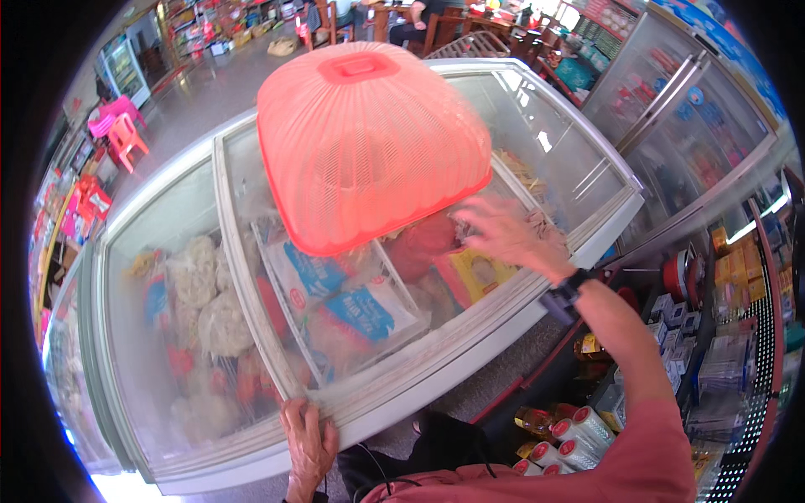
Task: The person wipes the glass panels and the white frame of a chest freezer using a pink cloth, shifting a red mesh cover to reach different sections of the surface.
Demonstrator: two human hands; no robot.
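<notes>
A glass-topped chest freezer [377,393] stretches before me. My left hand [309,440] rests on its near edge, fingers curled over the frame at the foot of a sliding-lid bar. My right hand [503,232] is raised above the freezer's right part, blurred, fingers spread, holding nothing that I can see. A coral-red mesh food cover [377,144] sits on the glass, its near corner just left of that hand. Below lie blue-and-white packets [361,311], a yellow-and-red packet [481,273], a red bag [421,245] and knotted clear bags of pale food [223,327].
A glass-door upright fridge [666,113] stands at the right. Low shelves by my right side hold bottles [534,421], cylindrical packs [575,434] and small boxes [673,333]. A seated person [421,22] is at the far tables. Plastic chairs [126,138] stand at the left.
</notes>
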